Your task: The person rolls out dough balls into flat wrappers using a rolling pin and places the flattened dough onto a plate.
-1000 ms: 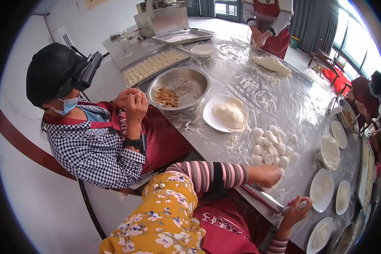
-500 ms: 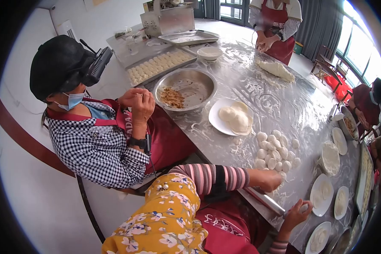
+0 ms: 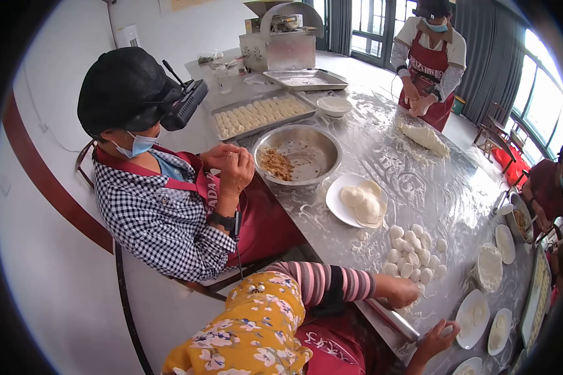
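Reaching with the left hand to the dough pieces on the floured table, with fingertips hidden; can't tell if pinching. Curling the right hand's fingers by the rolling pin's end; can't make out any grip.

The counter is of smooth, glossy metal, dulled by white flour. The mixing bowl is also metal, with a polished shine. The plate looks smooth and glossy white. The dough balls appear matt and floury. The checked shirt and the floral garment are of soft, matt cloth.
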`<action>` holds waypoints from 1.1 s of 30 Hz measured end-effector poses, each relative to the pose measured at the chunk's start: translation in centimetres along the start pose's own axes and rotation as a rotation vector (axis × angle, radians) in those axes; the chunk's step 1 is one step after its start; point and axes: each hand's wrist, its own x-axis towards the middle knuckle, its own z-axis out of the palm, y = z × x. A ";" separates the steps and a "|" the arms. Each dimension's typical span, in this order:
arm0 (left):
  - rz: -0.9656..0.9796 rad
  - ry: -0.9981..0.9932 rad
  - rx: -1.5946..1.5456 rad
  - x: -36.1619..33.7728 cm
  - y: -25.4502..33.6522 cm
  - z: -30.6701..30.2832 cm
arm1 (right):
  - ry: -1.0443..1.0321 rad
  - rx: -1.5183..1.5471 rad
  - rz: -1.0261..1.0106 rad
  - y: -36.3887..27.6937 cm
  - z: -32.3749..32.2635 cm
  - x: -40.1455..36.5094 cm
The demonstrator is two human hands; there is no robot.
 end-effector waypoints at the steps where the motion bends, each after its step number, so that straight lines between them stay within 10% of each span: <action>1: 0.016 -0.014 0.044 0.1 0.2 0.1 | -0.039 -0.066 -0.053 -0.5 0.2 0.7; 13: 0.073 -0.033 -0.184 -0.8 -0.5 0.4 | 0.006 -0.071 0.075 -1.7 -2.1 -2.5; 18: -0.064 -0.031 -0.064 -0.1 0.2 0.3 | 0.037 -0.052 -0.294 -3.6 1.1 1.4; 29: 0.014 -0.065 -0.232 -0.2 -1.4 1.0 | -0.014 -0.002 -0.069 -3.1 -2.4 -3.1; 33: -0.028 -0.083 -0.146 -0.3 0.8 -0.1 | 0.059 -0.086 -0.338 -4.0 1.0 1.4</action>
